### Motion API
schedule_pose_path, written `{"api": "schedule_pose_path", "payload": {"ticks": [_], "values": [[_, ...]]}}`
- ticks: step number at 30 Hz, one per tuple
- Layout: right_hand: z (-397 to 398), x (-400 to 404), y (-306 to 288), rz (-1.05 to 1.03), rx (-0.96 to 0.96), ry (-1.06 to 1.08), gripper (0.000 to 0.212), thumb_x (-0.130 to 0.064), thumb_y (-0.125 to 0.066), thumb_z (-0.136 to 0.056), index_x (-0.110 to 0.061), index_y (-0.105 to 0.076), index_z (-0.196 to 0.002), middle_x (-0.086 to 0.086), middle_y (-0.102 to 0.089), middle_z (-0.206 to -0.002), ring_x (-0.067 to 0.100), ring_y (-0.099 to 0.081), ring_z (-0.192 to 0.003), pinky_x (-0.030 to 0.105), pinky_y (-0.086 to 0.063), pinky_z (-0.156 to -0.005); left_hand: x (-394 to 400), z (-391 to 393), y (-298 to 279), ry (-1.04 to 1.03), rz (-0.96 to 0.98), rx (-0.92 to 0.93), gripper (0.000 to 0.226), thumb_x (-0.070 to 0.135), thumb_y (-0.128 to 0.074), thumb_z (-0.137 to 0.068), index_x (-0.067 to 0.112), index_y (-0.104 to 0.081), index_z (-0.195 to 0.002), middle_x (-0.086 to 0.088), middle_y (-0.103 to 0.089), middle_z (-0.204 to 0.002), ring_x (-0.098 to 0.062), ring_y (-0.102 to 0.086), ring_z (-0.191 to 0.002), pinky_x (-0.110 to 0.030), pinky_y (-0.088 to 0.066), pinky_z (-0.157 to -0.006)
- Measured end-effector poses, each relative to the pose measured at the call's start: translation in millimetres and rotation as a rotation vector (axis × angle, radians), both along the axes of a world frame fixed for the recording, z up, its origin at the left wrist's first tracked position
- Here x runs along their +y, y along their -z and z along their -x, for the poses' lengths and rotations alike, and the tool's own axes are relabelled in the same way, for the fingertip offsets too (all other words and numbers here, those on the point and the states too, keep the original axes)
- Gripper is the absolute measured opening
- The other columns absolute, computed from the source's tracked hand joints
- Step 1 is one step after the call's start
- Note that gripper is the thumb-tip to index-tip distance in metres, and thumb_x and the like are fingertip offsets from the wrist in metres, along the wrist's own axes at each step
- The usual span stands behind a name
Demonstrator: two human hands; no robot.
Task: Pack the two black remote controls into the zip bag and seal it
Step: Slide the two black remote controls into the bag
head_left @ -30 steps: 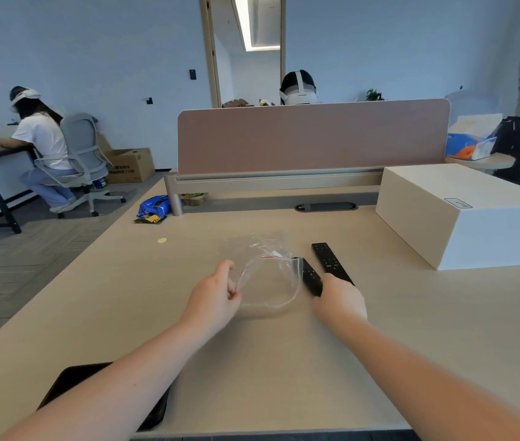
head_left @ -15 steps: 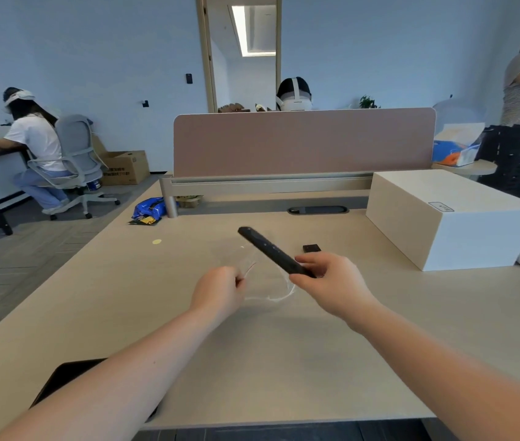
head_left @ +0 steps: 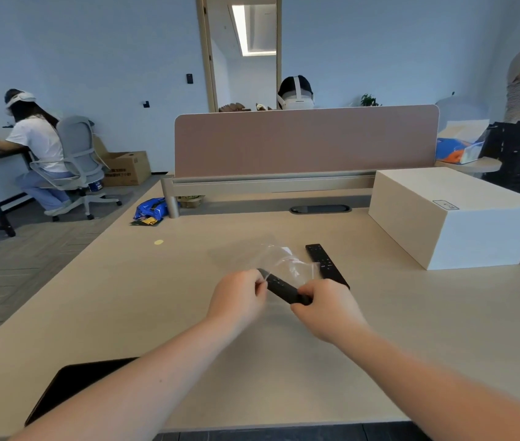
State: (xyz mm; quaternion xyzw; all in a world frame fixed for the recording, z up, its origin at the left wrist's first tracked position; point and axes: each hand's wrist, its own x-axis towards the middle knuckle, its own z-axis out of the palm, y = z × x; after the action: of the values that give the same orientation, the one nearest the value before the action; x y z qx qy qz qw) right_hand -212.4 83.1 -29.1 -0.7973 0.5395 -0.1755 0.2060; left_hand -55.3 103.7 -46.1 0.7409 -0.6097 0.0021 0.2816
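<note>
A clear zip bag (head_left: 287, 262) with a red seal line is held up just above the desk. My left hand (head_left: 239, 297) pinches its near edge. My right hand (head_left: 322, 308) grips the near end of a black remote control (head_left: 282, 286), whose far end points left and reaches the bag's mouth by my left fingers. The second black remote control (head_left: 325, 264) lies flat on the desk just right of the bag, partly behind my right hand.
A large white box (head_left: 452, 214) stands on the desk at the right. A dark tablet-like slab (head_left: 71, 386) lies at the near left edge. A pink divider (head_left: 306, 140) closes the desk's far side. People sit and stand around the room.
My right hand picked one remote off the desk, lifted it, then brought it down and left to the bag's mouth. My left hand kept hold of the bag.
</note>
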Motion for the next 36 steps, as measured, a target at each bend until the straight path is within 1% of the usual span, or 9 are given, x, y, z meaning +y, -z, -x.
{"api": "schedule_pose_path", "payload": {"ticks": [5, 13, 20, 25, 27, 29, 31, 33, 36], "values": [[-48.0, -24.4, 20.9, -0.043, -0.099, 0.049, 0.035, -0.012, -0.051, -0.081, -0.018, -0.039, -0.049, 0.000, -0.046, -0.054, 0.023, -0.046, -0.058, 0.021, -0.024, -0.040, 0.8, 4.0, 3.8, 0.064, -0.025, -0.004, 0.018, 0.018, -0.053, -0.085, 0.008, -0.061, -0.072, -0.011, -0.068, -0.074, -0.031, -0.057, -0.069, -0.035, -0.041, -0.056], [-81.1, -41.1, 38.8, -0.004, 0.043, -0.035, 0.045, -0.006, -0.046, -0.088, -0.024, -0.023, -0.054, -0.006, -0.028, -0.057, 0.019, -0.041, -0.063, 0.019, -0.023, -0.043, -2.1, -13.1, 10.3, 0.066, -0.041, 0.003, 0.016, 0.017, -0.052, -0.084, 0.011, -0.064, -0.075, -0.009, -0.070, -0.079, -0.031, -0.059, -0.077, -0.033, -0.042, -0.060], [-79.9, -48.5, 37.1, 0.008, 0.209, -0.094, 0.029, -0.013, -0.054, -0.084, -0.016, -0.042, -0.058, -0.001, -0.043, -0.059, 0.024, -0.051, -0.070, 0.027, -0.043, -0.062, 0.6, -19.2, 12.8, 0.099, -0.058, -0.008, 0.017, 0.017, -0.051, -0.086, 0.013, -0.063, -0.075, -0.008, -0.068, -0.082, -0.021, -0.046, -0.067, -0.028, -0.032, -0.058], [-86.6, -56.3, 36.2, 0.045, 0.314, -0.125, 0.040, -0.013, -0.052, -0.084, -0.019, -0.032, -0.050, -0.003, -0.035, -0.053, 0.024, -0.050, -0.069, 0.027, -0.040, -0.062, 0.4, -21.5, 12.1, 0.105, -0.091, -0.031, 0.017, 0.016, -0.049, -0.086, 0.012, -0.061, -0.076, -0.008, -0.067, -0.085, -0.028, -0.055, -0.078, -0.033, -0.039, -0.062], [-89.3, -62.2, 39.2, 0.077, 0.324, -0.144, 0.026, -0.013, -0.051, -0.085, -0.015, -0.044, -0.060, -0.001, -0.038, -0.056, 0.025, -0.053, -0.072, 0.027, -0.040, -0.063, 0.9, -22.8, 11.2, 0.115, -0.114, -0.047, 0.017, 0.016, -0.048, -0.087, 0.012, -0.060, -0.075, -0.008, -0.066, -0.086, -0.030, -0.056, -0.081, -0.036, -0.043, -0.065], [-92.6, -67.5, 41.3, 0.117, 0.365, -0.166, 0.009, -0.012, -0.048, -0.087, -0.013, -0.056, -0.092, 0.004, -0.052, -0.071, 0.029, -0.062, -0.083, 0.029, -0.041, -0.064, 1.4, -23.7, 10.3, 0.128, -0.137, -0.062, 0.019, 0.015, -0.047, -0.087, 0.013, -0.057, -0.071, -0.009, -0.064, -0.084, -0.030, -0.056, -0.081, -0.037, -0.043, -0.066], [-95.5, -73.7, 45.1, 0.161, 0.482, -0.213, 0.025, -0.003, -0.048, -0.087, -0.007, -0.055, -0.112, 0.012, -0.060, -0.101, 0.032, -0.063, -0.098, 0.033, -0.046, -0.068, 1.7, -24.1, 9.5, 0.140, -0.149, -0.083, 0.023, 0.015, -0.047, -0.087, 0.017, -0.049, -0.064, -0.008, -0.057, -0.076, -0.030, -0.053, -0.078, -0.036, -0.040, -0.064], [-97.3, -78.2, 48.7, 0.227, 0.603, -0.288, 0.032, 0.007, -0.049, -0.086, -0.002, -0.054, -0.117, 0.014, -0.053, -0.123, 0.033, -0.057, -0.110, 0.036, -0.050, -0.079, 2.3, -23.6, 8.6, 0.150, -0.152, -0.095, 0.027, 0.015, -0.047, -0.087, 0.018, -0.042, -0.061, -0.004, -0.048, -0.070, -0.029, -0.048, -0.072, -0.036, -0.037, -0.061], [-102.9, -83.9, 49.1, 0.260, 0.668, -0.307, 0.030, 0.005, -0.050, -0.086, -0.006, -0.055, -0.114, 0.011, -0.056, -0.119, 0.029, -0.060, -0.107, 0.035, -0.052, -0.082, 2.4, -23.3, 7.8, 0.151, -0.149, -0.093, 0.025, 0.015, -0.047, -0.087, 0.018, -0.045, -0.062, -0.009, -0.057, -0.074, -0.031, -0.052, -0.075, -0.038, -0.041, -0.063]]}}
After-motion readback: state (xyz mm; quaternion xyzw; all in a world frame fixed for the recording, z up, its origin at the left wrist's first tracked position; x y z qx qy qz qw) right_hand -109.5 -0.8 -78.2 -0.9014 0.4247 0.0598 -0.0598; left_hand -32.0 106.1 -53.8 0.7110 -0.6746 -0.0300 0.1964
